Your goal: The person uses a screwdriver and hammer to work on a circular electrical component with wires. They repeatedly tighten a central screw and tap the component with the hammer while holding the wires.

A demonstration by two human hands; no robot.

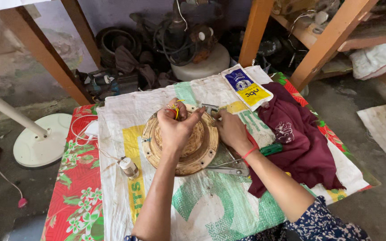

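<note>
Round motor housing [182,149], tan and dusty, lies flat in the middle of the white woven sack [202,209] that covers the low table, probably so that dirt and small parts stay on the sack. The left hand [175,127] rests on the housing at about 12 o'clock of its rim, and its fingers are closed on a small bundle of yellow and red wires [174,108], lifted up away from the body. The right hand [232,130] is at 3 o'clock of the housing; its fingers are curled around a small metal tool [211,108] that points toward the wires.

At 5 o'clock, metal pliers [228,168] lie partly under the right wrist. A small bottle [129,168] stands at 8 o'clock. At 1 o'clock lies a flat pouch [246,87], white with a blue top and a yellow panel. A maroon cloth [295,138] is at 3 o'clock, with a green handle [271,149] showing beside it.
</note>
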